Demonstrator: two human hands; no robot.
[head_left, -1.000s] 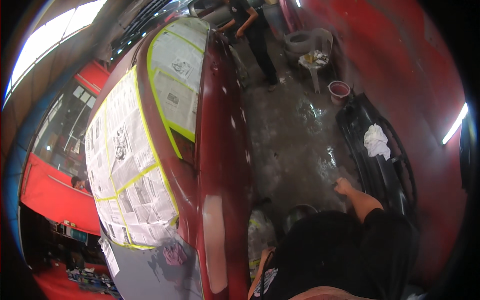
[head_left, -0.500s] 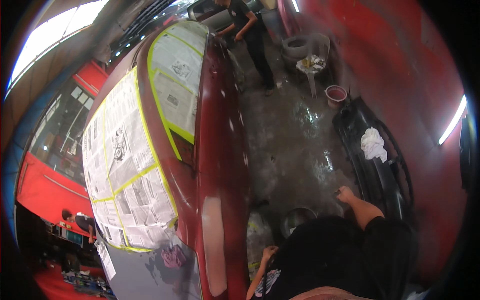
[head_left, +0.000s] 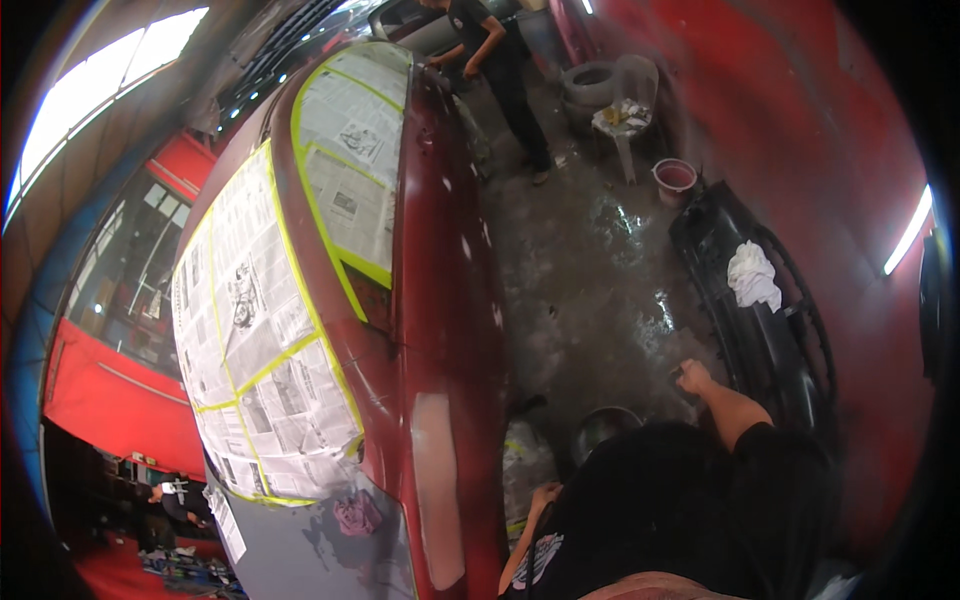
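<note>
My left hand (head_left: 545,494) is low between my black shirt and the side of a dark red car (head_left: 455,330), apart from the bodywork. Its fingers look curled, partly hidden by the shirt, so what they hold does not show. Out to the right, my right hand (head_left: 692,377) is closed above the wet floor, left of a black bumper (head_left: 770,330). Whatever it grips is too small to make out. Newspaper (head_left: 290,250) edged with yellow-green tape covers the car's windows. On the grey panel (head_left: 290,545) lies a crumpled mauve cloth (head_left: 357,513).
A white cloth (head_left: 753,276) rests on the bumper. Beyond it are a pink bucket (head_left: 674,180), a white plastic chair (head_left: 625,120) and stacked tyres (head_left: 588,85). One person (head_left: 500,80) stands by the car's far end; another (head_left: 180,498) is at lower left. A red wall (head_left: 810,130) bounds the right.
My view has shifted slightly. The person at lower left is now lower and bent over. Both my hands keep much the same pose, and the cloths lie where they were.
</note>
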